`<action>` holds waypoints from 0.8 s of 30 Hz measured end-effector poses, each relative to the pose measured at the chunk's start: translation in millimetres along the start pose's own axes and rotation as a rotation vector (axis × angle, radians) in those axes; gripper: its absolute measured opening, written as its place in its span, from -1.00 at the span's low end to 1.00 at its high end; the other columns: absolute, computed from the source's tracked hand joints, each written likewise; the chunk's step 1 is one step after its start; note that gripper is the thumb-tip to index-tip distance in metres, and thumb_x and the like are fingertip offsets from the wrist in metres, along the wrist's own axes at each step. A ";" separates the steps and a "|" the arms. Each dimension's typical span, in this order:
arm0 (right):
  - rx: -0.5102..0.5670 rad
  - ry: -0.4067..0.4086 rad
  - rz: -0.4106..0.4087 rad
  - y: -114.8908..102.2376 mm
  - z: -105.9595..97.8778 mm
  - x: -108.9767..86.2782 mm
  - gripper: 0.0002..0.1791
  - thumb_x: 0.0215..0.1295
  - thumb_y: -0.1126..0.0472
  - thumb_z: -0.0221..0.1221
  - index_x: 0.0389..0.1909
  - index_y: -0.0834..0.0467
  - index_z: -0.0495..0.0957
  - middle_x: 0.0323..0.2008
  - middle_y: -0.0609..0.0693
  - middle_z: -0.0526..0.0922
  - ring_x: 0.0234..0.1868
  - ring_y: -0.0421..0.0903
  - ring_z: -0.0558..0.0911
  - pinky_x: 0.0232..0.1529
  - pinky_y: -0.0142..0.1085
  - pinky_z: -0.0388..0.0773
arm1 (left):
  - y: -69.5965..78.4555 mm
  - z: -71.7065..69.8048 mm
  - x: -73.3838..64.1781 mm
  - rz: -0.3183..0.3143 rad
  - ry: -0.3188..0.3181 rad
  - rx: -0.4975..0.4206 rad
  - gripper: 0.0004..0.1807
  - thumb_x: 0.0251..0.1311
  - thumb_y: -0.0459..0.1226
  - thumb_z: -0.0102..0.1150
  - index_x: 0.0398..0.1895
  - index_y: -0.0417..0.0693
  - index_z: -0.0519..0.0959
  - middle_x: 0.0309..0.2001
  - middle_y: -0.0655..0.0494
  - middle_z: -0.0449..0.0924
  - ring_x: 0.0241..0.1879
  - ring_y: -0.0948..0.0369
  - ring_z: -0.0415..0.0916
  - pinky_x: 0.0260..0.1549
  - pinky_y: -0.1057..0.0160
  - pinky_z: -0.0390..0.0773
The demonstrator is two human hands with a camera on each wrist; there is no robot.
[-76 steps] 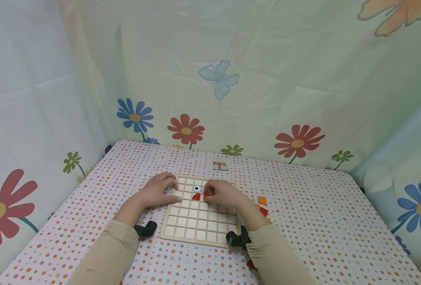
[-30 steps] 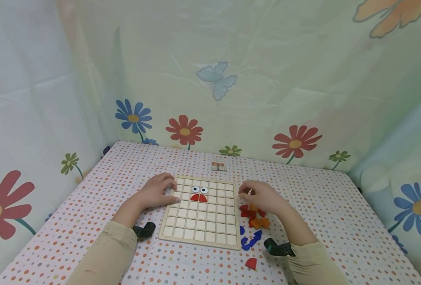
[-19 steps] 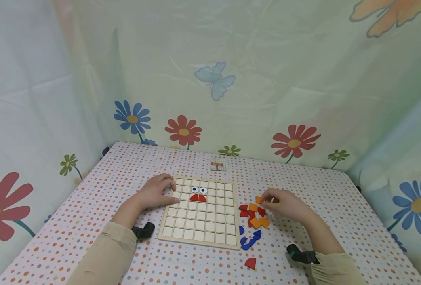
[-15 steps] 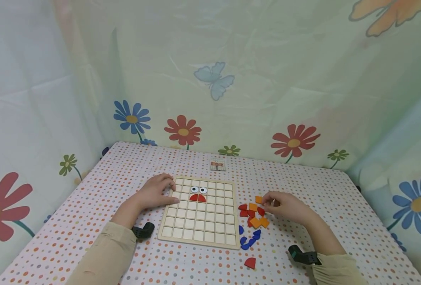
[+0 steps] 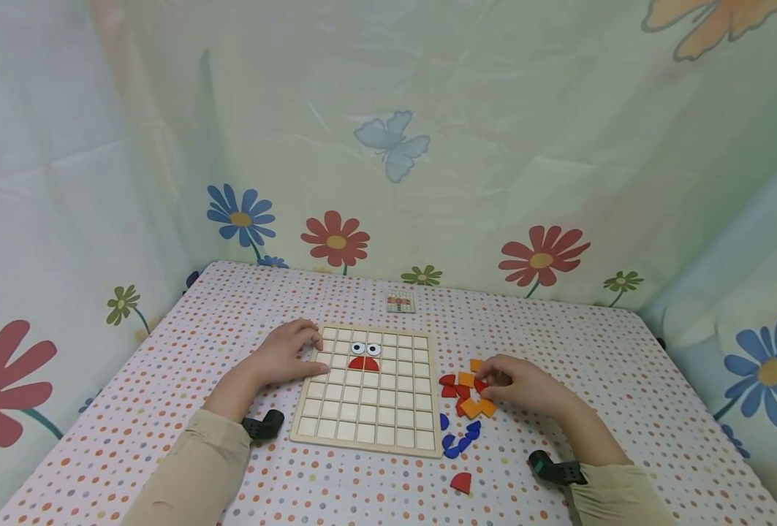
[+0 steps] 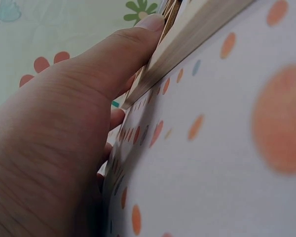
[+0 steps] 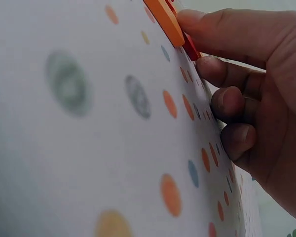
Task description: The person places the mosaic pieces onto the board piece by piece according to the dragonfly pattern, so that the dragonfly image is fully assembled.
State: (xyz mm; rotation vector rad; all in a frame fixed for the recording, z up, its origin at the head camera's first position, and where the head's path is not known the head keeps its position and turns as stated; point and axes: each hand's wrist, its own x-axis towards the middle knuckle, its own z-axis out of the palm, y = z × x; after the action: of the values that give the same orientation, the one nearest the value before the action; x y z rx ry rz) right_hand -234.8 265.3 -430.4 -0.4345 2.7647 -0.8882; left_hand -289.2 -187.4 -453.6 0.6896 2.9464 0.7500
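In the head view a pale wooden grid board lies on the table, with two eye tiles above a red half-round shape made of two quarter-circle tiles. My left hand rests at the board's upper left edge. Its thumb lies on the rim in the left wrist view. My right hand is at the loose tiles right of the board, thumb and forefinger about a red quarter-circle tile. In the right wrist view this red tile shows beside an orange square tile, partly hidden.
Several orange square tiles and red tiles lie right of the board. Blue tiles are below them, and a lone red tile sits nearer the front. A small pattern card lies behind the board.
My right hand has left the red tiles on the board, moved right to the loose tiles, then slightly left onto a red one. The left hand has stayed at the board's edge.
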 end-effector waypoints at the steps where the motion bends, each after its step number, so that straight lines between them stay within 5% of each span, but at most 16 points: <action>1: -0.004 0.001 0.001 -0.3 0.4 0.1 -0.78 0.25 0.11 0.34 -0.12 0.01 0.61 -0.29 -0.07 0.53 -0.27 -0.10 0.43 -0.30 -0.33 0.42 | 0.2 -0.2 -0.2 0.001 0.001 0.001 -0.62 0.04 0.24 0.35 -0.29 0.31 0.47 0.30 0.08 0.36 0.37 -0.07 0.26 0.39 -0.19 0.21; 24: -0.040 0.028 0.021 0.0 -3.1 -1.5 -0.79 0.22 0.16 0.34 -0.16 0.07 0.57 -0.26 -0.05 0.55 -0.26 -0.09 0.45 -0.25 -0.26 0.46 | 0.6 -0.2 -1.3 0.005 0.005 -0.001 -0.61 0.04 0.24 0.35 -0.29 0.29 0.48 0.31 0.08 0.37 0.37 -0.06 0.26 0.37 -0.18 0.23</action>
State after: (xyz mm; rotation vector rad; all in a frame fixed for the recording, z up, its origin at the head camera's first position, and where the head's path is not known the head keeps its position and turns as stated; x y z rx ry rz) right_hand -234.3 267.4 -427.7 -0.4023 2.8112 -0.8425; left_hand -287.8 -187.6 -453.3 0.6957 2.9501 0.7540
